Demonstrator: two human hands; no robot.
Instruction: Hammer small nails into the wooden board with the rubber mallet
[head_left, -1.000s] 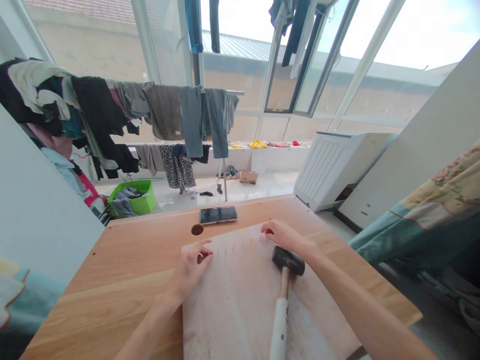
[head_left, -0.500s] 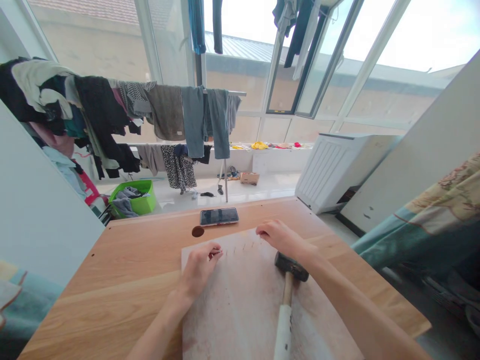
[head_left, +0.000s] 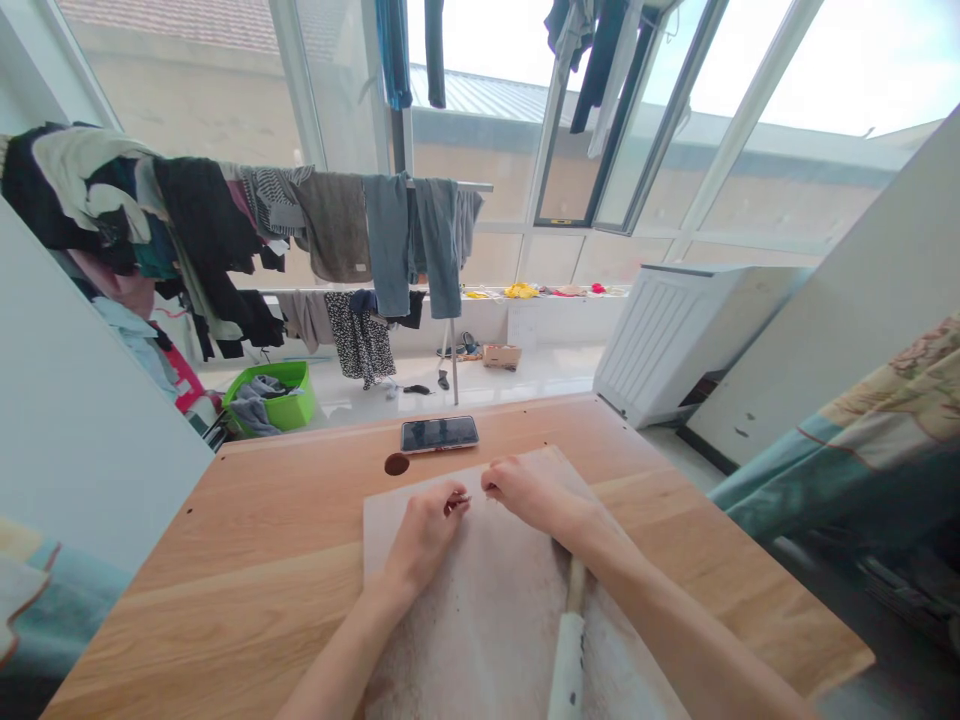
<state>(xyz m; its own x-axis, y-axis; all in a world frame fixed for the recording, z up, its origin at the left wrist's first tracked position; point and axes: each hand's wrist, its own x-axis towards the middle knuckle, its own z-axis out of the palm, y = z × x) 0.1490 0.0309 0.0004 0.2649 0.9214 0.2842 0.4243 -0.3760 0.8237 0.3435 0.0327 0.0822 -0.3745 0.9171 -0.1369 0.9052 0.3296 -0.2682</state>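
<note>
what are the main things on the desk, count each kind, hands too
phone: 1
board: 1
mallet: 1
hands: 2 (left hand, right hand)
total: 5

**Super bright daylight, sky totally blown out**
Sun floods in through the big windows [head_left: 600, 170], so shadows on the wooden surface [head_left: 225, 560] stay soft. The fisheye bends everything near the edges, but the right hand [head_left: 529, 495] looks pretty sharp, no real blur.
</note>
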